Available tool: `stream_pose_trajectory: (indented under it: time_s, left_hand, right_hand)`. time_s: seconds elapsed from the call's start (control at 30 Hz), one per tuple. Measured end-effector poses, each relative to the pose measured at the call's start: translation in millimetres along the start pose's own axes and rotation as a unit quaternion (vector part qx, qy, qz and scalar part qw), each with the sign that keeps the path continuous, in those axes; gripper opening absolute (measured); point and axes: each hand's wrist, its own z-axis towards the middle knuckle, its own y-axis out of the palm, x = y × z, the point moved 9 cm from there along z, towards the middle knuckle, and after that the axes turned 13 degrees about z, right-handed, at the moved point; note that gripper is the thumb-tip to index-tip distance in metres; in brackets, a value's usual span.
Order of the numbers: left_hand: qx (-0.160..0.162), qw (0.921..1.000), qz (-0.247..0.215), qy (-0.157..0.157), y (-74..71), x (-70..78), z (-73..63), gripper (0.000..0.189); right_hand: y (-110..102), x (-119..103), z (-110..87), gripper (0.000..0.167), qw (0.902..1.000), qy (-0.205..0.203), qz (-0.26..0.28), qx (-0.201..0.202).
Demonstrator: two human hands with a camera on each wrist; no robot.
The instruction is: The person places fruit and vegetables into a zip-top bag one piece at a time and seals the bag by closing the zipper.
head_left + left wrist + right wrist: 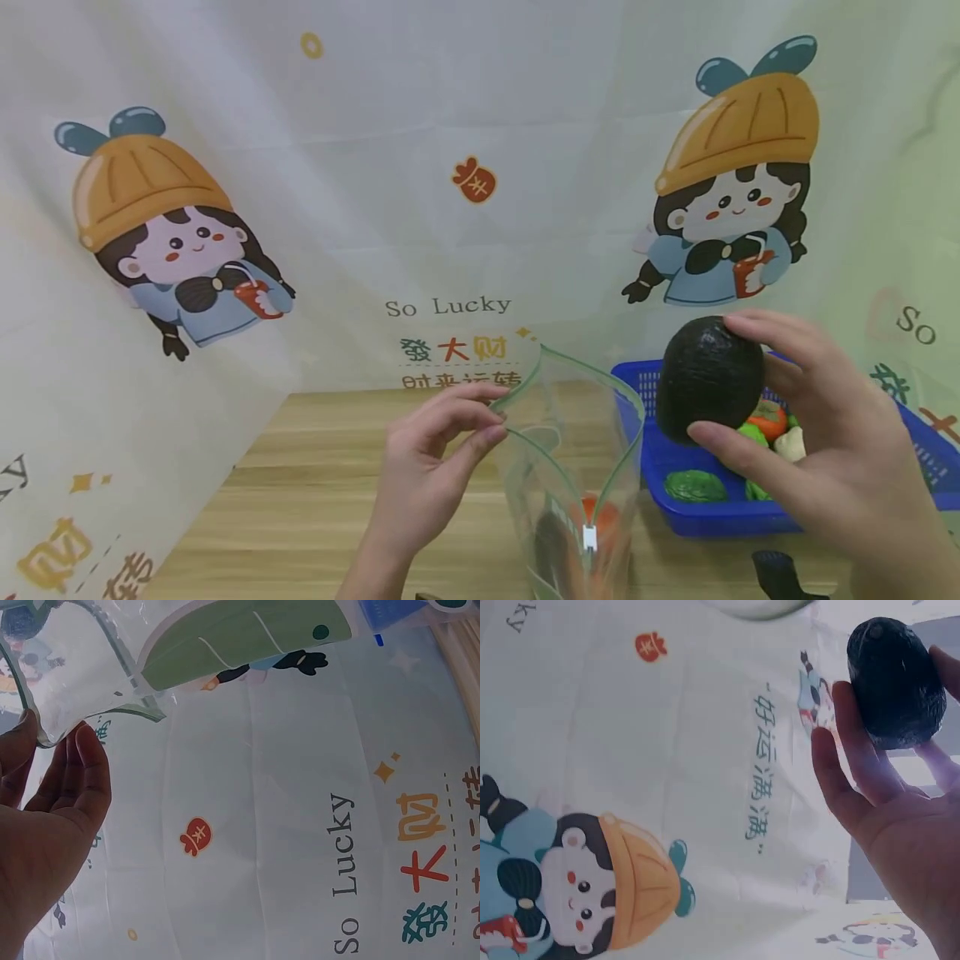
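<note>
In the head view my left hand (429, 479) pinches the left side of the rim of a clear zip bag (543, 454), whose green-edged mouth gapes. A white slider (589, 537) sits at the near corner of the mouth. Through the bag's wall show a dark item (552, 542) and an orange-red item (600, 521), their kinds unclear. My right hand (832, 442) grips a dark avocado (708, 379) between thumb and fingers, above and to the right of the bag, apart from it. The right wrist view shows the same avocado (896, 682) held in the fingers.
A blue plastic basket (697, 523) stands right of the bag. In it lie a green wrinkled vegetable (696, 486), an orange-red round one (768, 419) and other produce. Near the front right is a black object (780, 575), partly cut off. A printed cloth (360, 192) hangs behind the wooden table (300, 500).
</note>
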Motion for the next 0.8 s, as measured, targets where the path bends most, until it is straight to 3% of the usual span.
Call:
stream_pose_trajectory:
  time_s: [0.07, 0.17, 0.23, 0.3, 0.4, 0.53, 0.8]
  left_hand:
    - [0.002, 1.0, 0.0, 0.001, -0.7, 0.2, 0.2, 0.014]
    - [0.004, 1.0, 0.002, 0.002, -2.0, 0.7, -1.2, 0.014]
    - [0.004, 1.0, 0.004, 0.006, -2.1, 1.9, -1.7, 0.015]
    - [0.003, 0.9999, 0.008, 0.012, -1.7, 3.7, -2.0, 0.014]
    - [-0.001, 0.9997, 0.017, 0.019, -0.8, 6.2, -1.7, 0.013]
    - [-0.004, 0.9989, 0.04, 0.026, -0.4, 9.1, -0.8, 0.014]
    - [0.003, 0.9964, 0.073, 0.043, -1.1, 13.5, 2.4, 0.016]
  right_hand:
    - [6.2, -3.0, 2.3, 0.1, 0.9992, -0.013, 0.038, 0.001]
    - [20.1, -8.6, 4.8, 0.088, 0.9875, -0.056, 0.148, -0.008]
    - [33.6, -13.6, 5.3, 0.084, 0.9814, -0.067, 0.177, -0.03]
    - [49.3, -15.7, 4.9, 0.082, 0.9826, -0.061, 0.164, -0.062]
    - [71.3, -12.0, 2.1, 0.083, 0.9884, -0.026, 0.077, -0.128]
    - [88.7, -2.3, -1.9, 0.074, 0.9788, -0.009, 0.032, -0.202]
    - [95.4, 11.6, -9.9, 0.036, 0.965, -0.041, 0.006, -0.259]
